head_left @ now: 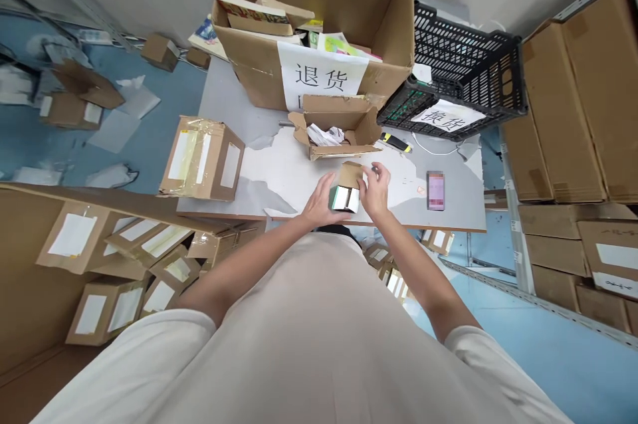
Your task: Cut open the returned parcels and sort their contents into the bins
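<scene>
A small green-and-white carton (345,199) is near the front edge of the table, its brown inner flap (351,174) standing up. My left hand (319,202) wraps round the carton's left side. On the right, my right hand (375,189) has its fingers bent against the carton's side and the edge of the raised flap. What lies inside the carton cannot be made out. Just beyond it stands an opened cardboard box (335,153) with crumpled white paper (325,135) in it.
A large carton (249,82) of books stands behind, beside a black plastic crate (478,95). A taped parcel (212,165) sits on the left of the table (461,211). A box cutter (395,142) and a phone (435,191) lie on the right. Parcels (104,308) fill a big box at lower left.
</scene>
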{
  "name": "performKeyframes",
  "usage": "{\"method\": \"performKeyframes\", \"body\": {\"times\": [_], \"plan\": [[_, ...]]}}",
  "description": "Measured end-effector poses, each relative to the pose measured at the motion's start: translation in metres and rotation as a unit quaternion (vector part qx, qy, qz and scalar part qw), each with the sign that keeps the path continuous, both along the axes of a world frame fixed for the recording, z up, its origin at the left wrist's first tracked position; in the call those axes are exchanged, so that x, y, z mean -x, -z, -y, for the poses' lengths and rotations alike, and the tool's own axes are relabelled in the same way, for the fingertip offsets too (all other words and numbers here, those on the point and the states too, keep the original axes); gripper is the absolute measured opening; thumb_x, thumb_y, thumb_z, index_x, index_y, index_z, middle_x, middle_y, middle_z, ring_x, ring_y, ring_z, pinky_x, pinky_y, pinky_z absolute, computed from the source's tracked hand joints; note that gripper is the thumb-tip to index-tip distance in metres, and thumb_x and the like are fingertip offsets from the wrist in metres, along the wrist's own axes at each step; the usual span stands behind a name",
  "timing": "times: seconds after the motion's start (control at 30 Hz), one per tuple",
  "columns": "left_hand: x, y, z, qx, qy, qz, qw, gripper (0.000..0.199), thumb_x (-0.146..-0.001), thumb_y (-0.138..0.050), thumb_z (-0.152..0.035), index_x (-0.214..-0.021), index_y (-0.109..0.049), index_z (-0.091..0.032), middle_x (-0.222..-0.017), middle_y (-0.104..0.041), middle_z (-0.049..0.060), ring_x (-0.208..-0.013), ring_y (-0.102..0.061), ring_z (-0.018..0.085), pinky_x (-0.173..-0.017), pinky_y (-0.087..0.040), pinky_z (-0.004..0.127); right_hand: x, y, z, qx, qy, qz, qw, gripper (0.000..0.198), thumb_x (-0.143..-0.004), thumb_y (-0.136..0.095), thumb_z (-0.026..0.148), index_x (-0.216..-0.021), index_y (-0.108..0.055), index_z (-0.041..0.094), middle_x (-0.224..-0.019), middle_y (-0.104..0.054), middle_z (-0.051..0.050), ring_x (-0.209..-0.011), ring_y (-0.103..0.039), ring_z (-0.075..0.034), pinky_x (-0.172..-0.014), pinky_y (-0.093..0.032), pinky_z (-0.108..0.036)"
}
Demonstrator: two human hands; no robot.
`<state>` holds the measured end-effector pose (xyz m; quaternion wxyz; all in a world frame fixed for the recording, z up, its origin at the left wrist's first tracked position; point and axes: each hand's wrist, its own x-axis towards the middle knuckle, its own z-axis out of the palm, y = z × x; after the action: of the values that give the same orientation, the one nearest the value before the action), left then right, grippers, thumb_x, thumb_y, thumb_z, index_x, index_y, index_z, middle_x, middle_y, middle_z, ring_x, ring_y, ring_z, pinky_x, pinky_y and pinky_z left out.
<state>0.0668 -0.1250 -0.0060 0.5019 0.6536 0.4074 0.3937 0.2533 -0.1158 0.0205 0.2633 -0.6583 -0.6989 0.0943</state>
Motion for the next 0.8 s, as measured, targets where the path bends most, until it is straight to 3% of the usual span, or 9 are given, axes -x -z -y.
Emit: {"method": "performKeyframes", "body": {"times": [0.1, 0.2, 0.3, 0.47, 0.6, 0.7, 0.8], "plan": [[-0.004, -0.013, -0.002, 0.0, 0.001, -0.022, 1.0, 0.081, -0.069, -0.074, -0.042, -0.139, -0.04, -0.019, -0.148, -0.034, 0.014, -0.14, -0.027, 0.033, -0.118, -0.02, 0.046, -0.01, -0.008, 0.012, 0.03, -0.195, 0.077, 0.977, 0.035, -0.088, -0.042, 0.014, -0.116, -0.062, 0.022, -0.116, -0.061, -0.012, -0.112, -0.051, -0.026, -0.096, -0.038, -0.046], [-0.007, -0.019, -0.006, -0.011, 0.011, -0.044, 0.999, 0.061, -0.08, -0.061, -0.034, -0.137, -0.044, -0.018, -0.143, -0.04, 0.014, -0.137, -0.033, 0.029, -0.117, -0.023, 0.045, -0.019, -0.023, 0.022, 0.071, -0.351, 0.127, 0.925, 0.054, -0.08, -0.051, 0.012, -0.133, -0.049, 0.02, -0.134, -0.054, -0.012, -0.121, -0.045, -0.028, -0.099, -0.033, -0.047], [-0.007, -0.02, -0.006, -0.016, 0.006, -0.056, 0.998, 0.054, -0.084, -0.053, -0.029, -0.136, -0.046, -0.018, -0.143, -0.041, 0.012, -0.136, -0.035, 0.026, -0.117, -0.024, 0.044, -0.02, -0.033, 0.022, 0.086, -0.37, 0.174, 0.909, 0.061, -0.08, -0.051, 0.01, -0.14, -0.041, 0.02, -0.142, -0.047, -0.012, -0.122, -0.042, -0.03, -0.097, -0.03, -0.048], [-0.003, -0.016, 0.003, -0.008, 0.015, -0.058, 0.998, 0.044, -0.086, -0.048, -0.029, -0.129, -0.055, -0.021, -0.144, -0.041, 0.01, -0.136, -0.036, 0.025, -0.117, -0.024, 0.043, -0.018, -0.036, 0.009, 0.064, -0.384, 0.206, 0.898, 0.049, -0.088, -0.039, 0.003, -0.131, -0.051, 0.023, -0.115, -0.061, -0.011, -0.103, -0.05, -0.024, -0.089, -0.034, -0.041], [-0.001, -0.012, 0.008, -0.01, -0.082, -0.04, 0.996, 0.043, -0.089, -0.045, -0.032, -0.13, -0.054, -0.023, -0.148, -0.035, 0.009, -0.135, -0.038, 0.025, -0.116, -0.026, 0.042, -0.03, -0.025, 0.009, 0.029, -0.409, 0.186, 0.893, 0.035, -0.095, -0.034, 0.012, -0.103, -0.066, 0.021, -0.095, -0.065, -0.009, -0.09, -0.052, -0.022, -0.086, -0.038, -0.039], [0.002, -0.014, 0.008, 0.026, -0.138, -0.023, 0.99, 0.042, -0.087, -0.05, -0.034, -0.128, -0.056, -0.025, -0.154, -0.027, 0.007, -0.133, -0.042, 0.026, -0.114, -0.028, 0.041, -0.043, -0.014, 0.016, 0.018, -0.405, 0.137, 0.904, 0.038, -0.096, -0.031, 0.013, -0.106, -0.066, 0.02, -0.107, -0.066, -0.011, -0.097, -0.054, -0.022, -0.089, -0.04, -0.041], [0.005, -0.023, 0.006, 0.031, -0.067, -0.045, 0.996, 0.04, -0.08, -0.06, -0.032, -0.119, -0.063, -0.025, -0.149, -0.037, 0.008, -0.14, -0.031, 0.03, -0.116, -0.022, 0.045, -0.052, -0.01, 0.024, 0.015, -0.401, 0.109, 0.909, 0.041, -0.095, -0.03, 0.011, -0.121, -0.06, 0.02, -0.126, -0.061, -0.011, -0.115, -0.05, -0.023, -0.098, -0.038, -0.046]]}}
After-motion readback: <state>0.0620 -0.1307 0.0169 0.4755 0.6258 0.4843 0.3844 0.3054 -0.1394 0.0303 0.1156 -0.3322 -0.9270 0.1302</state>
